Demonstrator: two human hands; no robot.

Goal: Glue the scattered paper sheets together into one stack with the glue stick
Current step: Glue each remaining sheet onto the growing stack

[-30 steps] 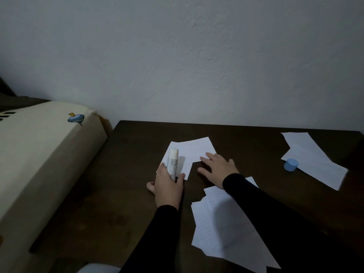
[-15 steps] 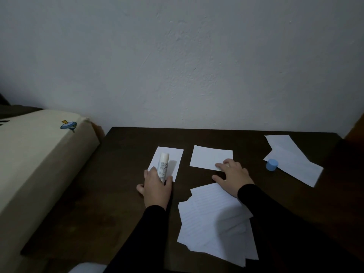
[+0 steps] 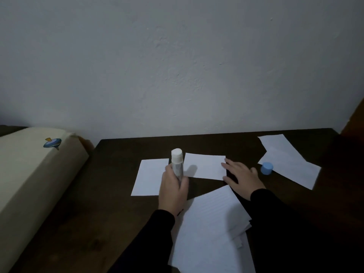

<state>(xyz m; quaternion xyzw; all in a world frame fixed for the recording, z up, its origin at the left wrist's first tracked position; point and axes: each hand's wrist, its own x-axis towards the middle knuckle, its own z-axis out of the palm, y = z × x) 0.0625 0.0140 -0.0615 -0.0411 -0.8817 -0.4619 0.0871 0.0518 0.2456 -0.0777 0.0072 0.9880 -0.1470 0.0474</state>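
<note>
Centrally, a dark counter (image 3: 110,194) stands against a pale wall (image 3: 177,66), carrying loose white paper. Left hand (image 3: 173,190): fingers curled round the glue stick (image 3: 176,163), which is held upright and uncapped, white tip uppermost, above the gap between two small sheets. Left sheet (image 3: 147,177): flat on the counter, partly hidden by the left hand. Middle sheet (image 3: 204,166): flat, nearer the far edge, its right edge touched by the fingertips of the right hand (image 3: 241,175). That hand lies palm down with fingers spread and nearly straight, gripping nothing. Stack (image 3: 212,229): a loose, fanned pile of lined sheets at the near edge, between the two black sleeves (image 3: 285,223). Two further overlapping sheets (image 3: 289,164) lie toward the far right corner, well apart from the stack. Cap (image 3: 267,168): blue, standing at the left edge of those sheets, just beside the right hand. Box (image 3: 29,184): a cream-coloured object off the left edge of the counter, bearing a small blue sticker (image 3: 52,143).
</note>
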